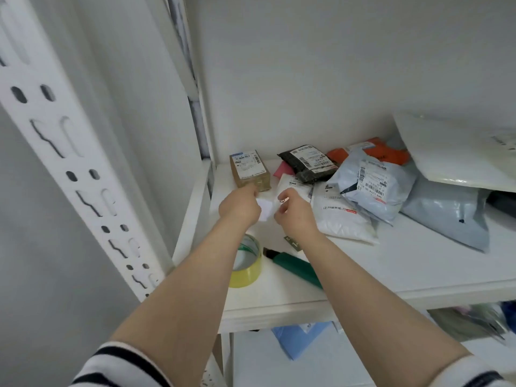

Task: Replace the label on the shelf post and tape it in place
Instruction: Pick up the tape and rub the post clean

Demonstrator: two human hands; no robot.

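Observation:
Both my hands reach over the white shelf. My left hand and my right hand hold a small white paper label between them, each pinching one side. Below my left forearm a roll of yellowish clear tape lies flat on the shelf. A green utility knife lies beside it, partly under my right forearm. A small dark tag with light marks lies by my right wrist. The white slotted shelf post stands at the near left.
A small brown box stands at the back left of the shelf. Several parcels fill the right side: a black bag, grey mailers, a white pouch, an orange bag. A blue bag lies on the shelf below.

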